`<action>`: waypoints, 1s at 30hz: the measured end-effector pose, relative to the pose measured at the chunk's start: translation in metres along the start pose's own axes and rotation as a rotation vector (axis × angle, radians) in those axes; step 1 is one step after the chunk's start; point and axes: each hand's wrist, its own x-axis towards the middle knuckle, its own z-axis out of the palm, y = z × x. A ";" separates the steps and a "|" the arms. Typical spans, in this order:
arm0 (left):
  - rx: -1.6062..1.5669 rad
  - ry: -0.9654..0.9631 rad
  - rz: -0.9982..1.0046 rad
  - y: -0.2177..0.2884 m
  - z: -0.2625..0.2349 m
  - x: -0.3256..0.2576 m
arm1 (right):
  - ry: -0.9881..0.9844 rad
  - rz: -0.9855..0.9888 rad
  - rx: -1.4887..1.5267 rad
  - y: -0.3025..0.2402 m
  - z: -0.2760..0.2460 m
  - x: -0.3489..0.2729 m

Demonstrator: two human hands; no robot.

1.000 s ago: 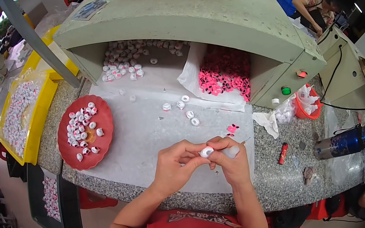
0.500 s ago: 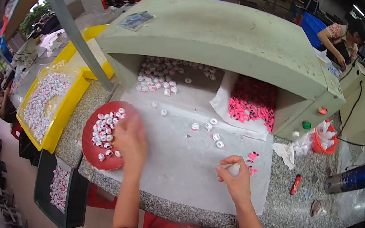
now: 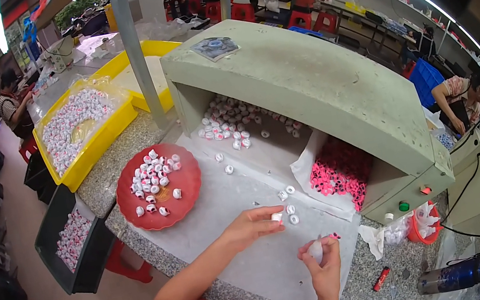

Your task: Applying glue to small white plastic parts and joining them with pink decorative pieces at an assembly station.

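Above the white paper sheet [image 3: 223, 201], my left hand [image 3: 253, 226] pinches a small white bead-like piece [image 3: 277, 217] with pink on it. Close by on the right, my right hand [image 3: 322, 261] is closed around a whitish translucent thing [image 3: 316, 251], mostly hidden by the fingers. A small pink-and-black piece [image 3: 335, 236] shows just beyond these fingers. Several loose white pieces [image 3: 291, 210] lie on the paper past my left hand. To the left, a red plate [image 3: 190, 201] holds many white pieces with pink and dark marks.
A grey-green metal housing [image 3: 298, 82] arches over white pieces and a paper-lined heap of pink pieces [image 3: 337, 174]. Yellow trays [image 3: 102, 150] and a dark bin [image 3: 90, 266] stand left. A red lighter [image 3: 381, 279], red cup [image 3: 419, 231] and blue bottle [image 3: 455, 276] are right.
My left hand has moved right from the red plate and now holds a white piece near my right hand. My right hand keeps its whitish thing. The view has shifted.
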 end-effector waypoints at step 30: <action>0.136 0.028 0.418 0.022 0.077 -0.047 | 0.206 -0.469 -0.386 -0.080 0.003 -0.022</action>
